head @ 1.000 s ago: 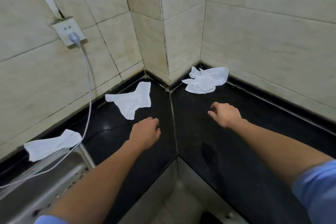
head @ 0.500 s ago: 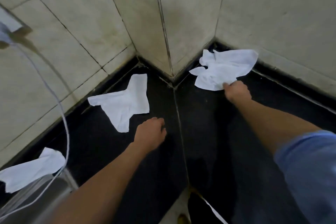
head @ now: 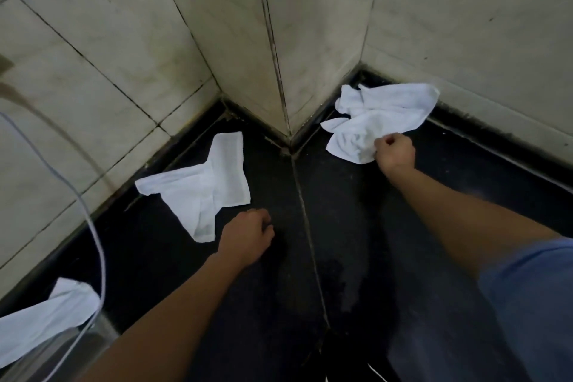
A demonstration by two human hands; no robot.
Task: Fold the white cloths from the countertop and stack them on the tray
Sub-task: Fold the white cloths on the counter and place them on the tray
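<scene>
A crumpled white cloth (head: 381, 118) lies in the far right corner of the black countertop (head: 347, 226). My right hand (head: 395, 154) grips its near edge, fingers curled round the fabric. A second white cloth (head: 204, 189) lies spread out left of the wall corner. My left hand (head: 248, 236) hovers just right of that cloth's near tip, fingers loosely curled, holding nothing. A third white cloth (head: 43, 316) lies at the lower left, partly on a metal tray (head: 62, 347).
Tiled walls enclose the countertop, with a protruding wall corner (head: 279, 87) between the two far cloths. A grey cable (head: 90, 226) hangs down at the left over the third cloth. The counter's front edge runs along the bottom.
My right hand reached forward to the crumpled cloth and closed on its near edge. My left hand stayed beside the middle cloth. The camera moved closer and tilted down.
</scene>
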